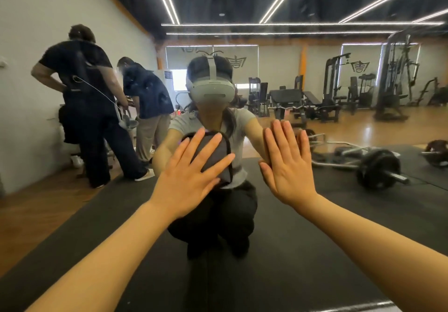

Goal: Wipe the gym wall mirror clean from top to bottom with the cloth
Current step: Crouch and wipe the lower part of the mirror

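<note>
While both arms reach forward, the left hand (186, 178) presses a dark grey cloth (213, 156) flat against the mirror (339, 214), its fingers (211, 145) straight and spread across the fabric, gripping nothing. The cloth sits at about chest height of the crouching reflection, near the middle of the glass, its dark-edged upper corner showing above the fingertips. Just beside it, the right hand (288, 166) lies palm-flat on the bare glass, fingers straight and close together, touching its own reflection and holding nothing. Reflected in the mirror are the person squatting on a black floor mat (315, 251) and wearing a grey headset (211, 91), two other people (92, 108) standing at left with their backs turned, a loaded barbell (373, 168) on the floor at right, and weight machines (339, 88) farther back under ceiling light strips (291, 24).
</note>
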